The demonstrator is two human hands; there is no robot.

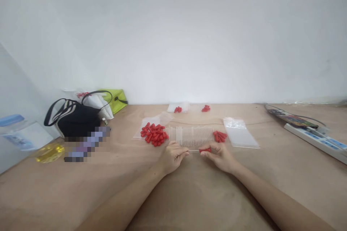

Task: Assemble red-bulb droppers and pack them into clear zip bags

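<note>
Lying at the far left of the frame, a clear container of yellow liquid [50, 152] is cut by the edge, with a black fabric bag with white stripes [78, 121] beyond it; left of centre, a large heap of red bulb-shaped pieces [154, 134] rests partly on clear plastic film; next comes a row of thin clear rods [193, 136] laid side by side on the wooden counter [173, 202]. Near the centre, just below that row, the left hand [175, 156] pinches the left end of one thin clear rod [193, 151]; its long axis runs left to right, pointing at the red bulb-shaped piece [205, 149] gripped in the right hand [218, 154]; the two lie nearly in line, both hands about equally near the meeting point. Farther right are a small heap of red pieces [219, 136], a flat clear plastic bag [240, 135] and a white power strip [314, 140]; the rod's left end is hidden by fingers; whether its right end sits inside the red piece, I cannot tell.
</note>
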